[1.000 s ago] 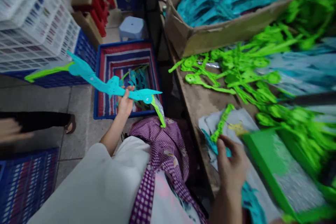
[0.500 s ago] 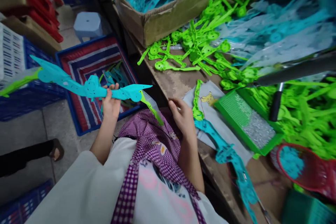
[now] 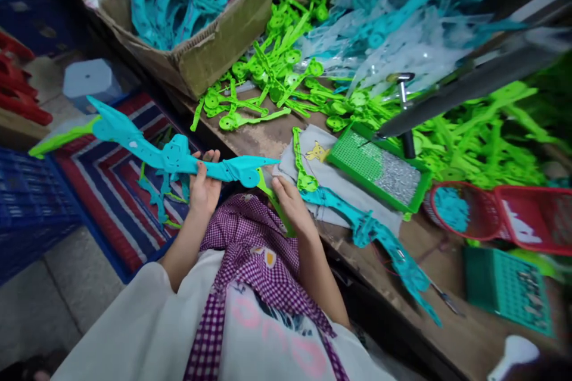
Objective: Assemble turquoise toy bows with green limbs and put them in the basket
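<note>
A long blue plastic toy bow [image 3: 176, 155] with green tip pieces is held out level in front of me. My left hand [image 3: 206, 184] is closed around its blue body, just right of the central knob. At the bow's right end, my right hand [image 3: 289, 202] has its fingers closed on the green tip piece [image 3: 271, 195], partly covering it. Right of that hand, on the bench, lies a second blue bow [image 3: 364, 226] joined to a green arm [image 3: 298, 158], partly over a grey cloth [image 3: 333, 205].
A green tray [image 3: 379, 166] of small metal pieces sits on the wooden bench near a hammer [image 3: 406, 113]. Red baskets [image 3: 496, 214] stand beyond it. Green parts [image 3: 281, 71] and a cardboard box [image 3: 223, 41] of blue parts lie behind. A striped-lined crate [image 3: 107, 202] is at left.
My right hand has come onto the bow's green right tip, from beside it. The view has swung to the right. My left hand keeps its hold on the bow.
</note>
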Demonstrator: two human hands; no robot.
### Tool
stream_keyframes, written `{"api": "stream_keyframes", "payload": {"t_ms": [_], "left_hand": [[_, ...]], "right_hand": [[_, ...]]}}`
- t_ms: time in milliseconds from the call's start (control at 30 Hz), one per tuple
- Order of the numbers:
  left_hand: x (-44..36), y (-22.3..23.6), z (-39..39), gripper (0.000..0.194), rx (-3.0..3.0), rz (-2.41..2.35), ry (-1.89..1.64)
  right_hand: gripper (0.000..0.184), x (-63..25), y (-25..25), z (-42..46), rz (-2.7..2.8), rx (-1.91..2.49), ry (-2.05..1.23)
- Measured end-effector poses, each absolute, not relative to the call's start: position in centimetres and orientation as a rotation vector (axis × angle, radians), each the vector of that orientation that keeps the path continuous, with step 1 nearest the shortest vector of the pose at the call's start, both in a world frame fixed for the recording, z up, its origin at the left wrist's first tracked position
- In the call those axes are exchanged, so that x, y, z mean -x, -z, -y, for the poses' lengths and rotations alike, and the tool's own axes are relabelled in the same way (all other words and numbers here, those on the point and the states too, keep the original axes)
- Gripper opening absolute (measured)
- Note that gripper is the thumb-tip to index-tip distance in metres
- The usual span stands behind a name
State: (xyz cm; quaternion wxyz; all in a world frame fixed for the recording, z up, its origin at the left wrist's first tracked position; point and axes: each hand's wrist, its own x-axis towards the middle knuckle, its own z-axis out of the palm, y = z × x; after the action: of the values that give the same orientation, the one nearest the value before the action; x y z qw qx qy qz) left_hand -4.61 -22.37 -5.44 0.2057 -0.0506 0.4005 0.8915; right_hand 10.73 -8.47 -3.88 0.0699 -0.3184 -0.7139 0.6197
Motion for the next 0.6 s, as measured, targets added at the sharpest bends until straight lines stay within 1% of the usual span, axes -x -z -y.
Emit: {"api": "stream_keyframes", "payload": {"t_ms": [67, 167, 267, 367, 500, 600], "left_hand": [[4.5, 5.2, 22.0, 0.032, 0.068, -1.096, -2.353], [5.1, 4.8, 21.4, 0.038, 0.023, -1.095, -2.197], [6.1, 4.5, 19.8, 0.030, 0.020, -1.106, -2.108], [6.6, 4.3, 17.3, 0.024, -0.010, -1.101, -2.095], [6.0, 4.0, 14.4, 0.040, -0.123, -1.060, -2.089], [5.2, 4.2, 13.7, 0.049, -0.196, -1.034, -2.036]], "right_hand": [[0.047, -12.4, 4.0, 8.2, 1.996, 1.045, -1.939], [0.047, -14.7, 3.6, 6.8, 1.873, 1.143, -1.953], [0.046, -16.2, 3.0, 5.5, 1.744, 1.212, -1.962], [0.047, -16.8, 2.5, 4.6, 1.641, 1.270, -1.956], [0.046, -17.5, 2.2, 3.4, 1.610, 1.287, -1.891], [0.046, -18.6, 2.4, 2.5, 1.552, 1.317, -1.841]]}}
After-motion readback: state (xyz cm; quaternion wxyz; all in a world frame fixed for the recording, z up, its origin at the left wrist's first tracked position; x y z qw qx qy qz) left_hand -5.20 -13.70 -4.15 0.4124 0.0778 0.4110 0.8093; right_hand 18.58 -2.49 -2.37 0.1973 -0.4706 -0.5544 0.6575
